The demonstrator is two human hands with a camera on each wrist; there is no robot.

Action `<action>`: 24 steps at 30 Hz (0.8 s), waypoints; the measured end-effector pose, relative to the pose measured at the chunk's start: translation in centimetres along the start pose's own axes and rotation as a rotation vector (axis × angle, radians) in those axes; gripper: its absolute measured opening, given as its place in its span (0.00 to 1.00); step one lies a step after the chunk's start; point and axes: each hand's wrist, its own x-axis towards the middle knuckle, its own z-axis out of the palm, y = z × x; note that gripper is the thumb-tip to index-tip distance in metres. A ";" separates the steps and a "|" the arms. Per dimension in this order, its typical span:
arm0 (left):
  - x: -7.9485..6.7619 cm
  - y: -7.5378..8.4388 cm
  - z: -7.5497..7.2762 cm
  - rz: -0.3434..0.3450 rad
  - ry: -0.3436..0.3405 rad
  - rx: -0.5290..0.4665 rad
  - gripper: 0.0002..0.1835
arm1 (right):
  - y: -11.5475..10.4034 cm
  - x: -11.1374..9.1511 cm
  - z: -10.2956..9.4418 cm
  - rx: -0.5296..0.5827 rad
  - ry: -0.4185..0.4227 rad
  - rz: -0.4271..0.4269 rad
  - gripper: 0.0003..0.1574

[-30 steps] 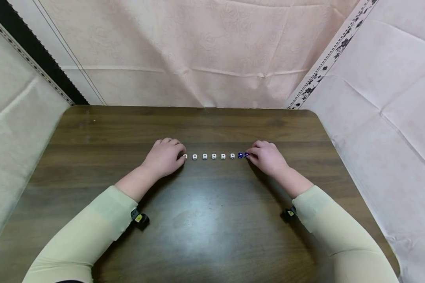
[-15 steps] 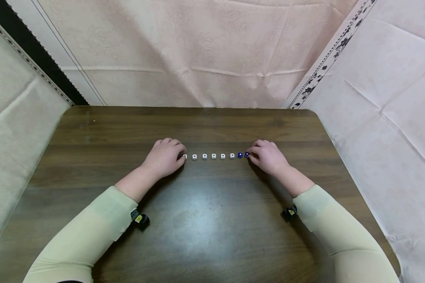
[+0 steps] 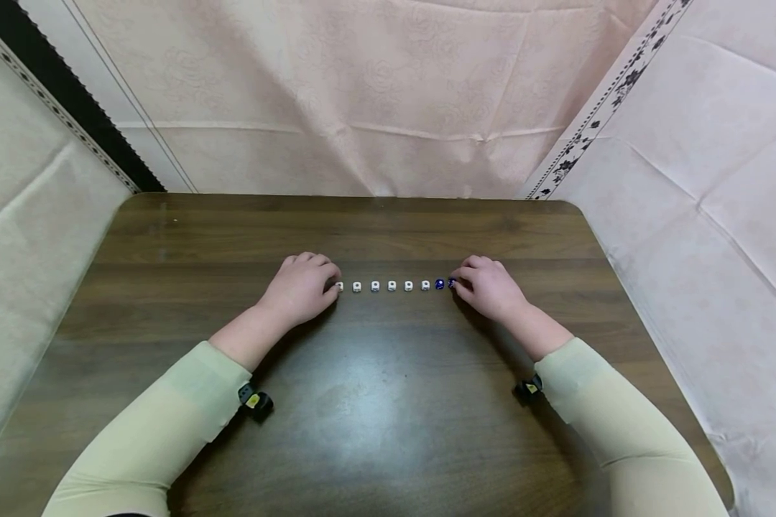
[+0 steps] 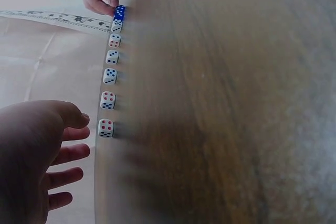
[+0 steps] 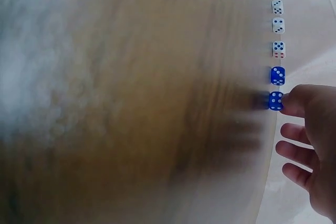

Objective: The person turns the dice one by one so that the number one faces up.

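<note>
A row of several white dice [image 3: 391,286] and two blue dice [image 3: 440,284] runs across the brown table [image 3: 362,388]. My left hand [image 3: 302,287] is at the left end, thumb and fingers apart around the near side of the end white die [image 4: 106,128]. In the left wrist view a small gap shows between the thumb tip and that die. At the right end my right hand [image 3: 488,287] pinches the outermost blue die [image 5: 275,100], thumb against its side. The second blue die [image 5: 277,76] sits just inside it, and its other fingers [image 5: 296,153] are loosely curled.
Pale patterned cloth [image 3: 375,93] hangs behind the table's far edge, with white cloth [image 3: 718,179] along the right side and more at the left. Black camera straps [image 3: 256,403] sit on both forearms.
The right hand's pinched blue die has shifted very slightly away from its blue neighbour. The left hand and the white dice stay in place.
</note>
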 end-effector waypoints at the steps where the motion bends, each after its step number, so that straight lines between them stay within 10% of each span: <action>1: 0.0 0.0 0.0 -0.002 -0.001 0.001 0.12 | 0.0 0.0 0.0 -0.001 -0.003 0.000 0.12; 24: -0.8 -0.2 -0.4 -0.016 0.010 0.000 0.11 | -0.2 -0.7 -0.2 0.045 0.000 0.018 0.18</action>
